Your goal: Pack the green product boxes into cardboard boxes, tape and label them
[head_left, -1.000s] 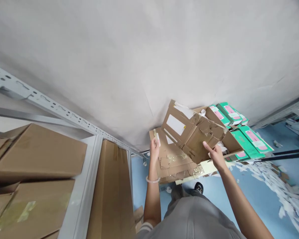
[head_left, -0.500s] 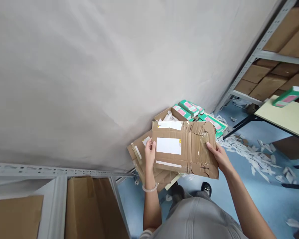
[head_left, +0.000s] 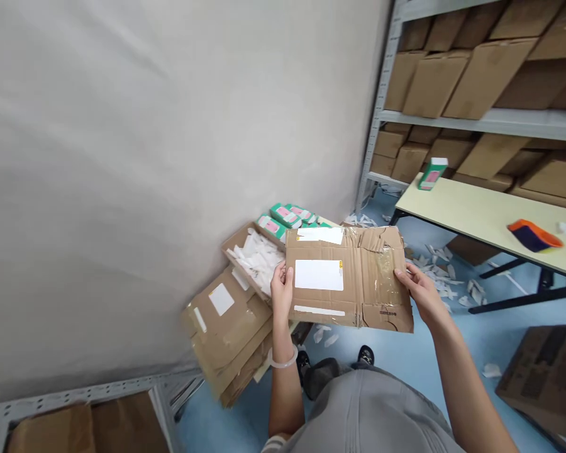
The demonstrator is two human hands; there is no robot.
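Observation:
A flattened cardboard box (head_left: 327,302) is held up in front of me, with white labels and strips of clear tape on its face. My left hand (head_left: 282,290) is closed on its left edge, thumb in front. At the right edge, my right hand (head_left: 417,290) pinches the same cardboard between thumb and fingers. Behind and to the left lies a stack of flattened cardboard (head_left: 231,314). An open carton (head_left: 236,242) full of white paper scraps (head_left: 259,258) stands beyond it. Several green and pink boxes (head_left: 285,215) lie behind the cardboard I hold.
Metal shelving (head_left: 476,123) with brown cartons stands at the back right. A pale table (head_left: 471,204) holds a green box (head_left: 432,174) and an orange and purple band (head_left: 535,234). Paper scraps litter the blue floor (head_left: 405,371). A large carton (head_left: 547,377) sits at lower right.
My view has turned to the right, bringing more of the shelving and table into sight. Both hands keep their hold on the flattened box, which stays at nearly the same place before me.

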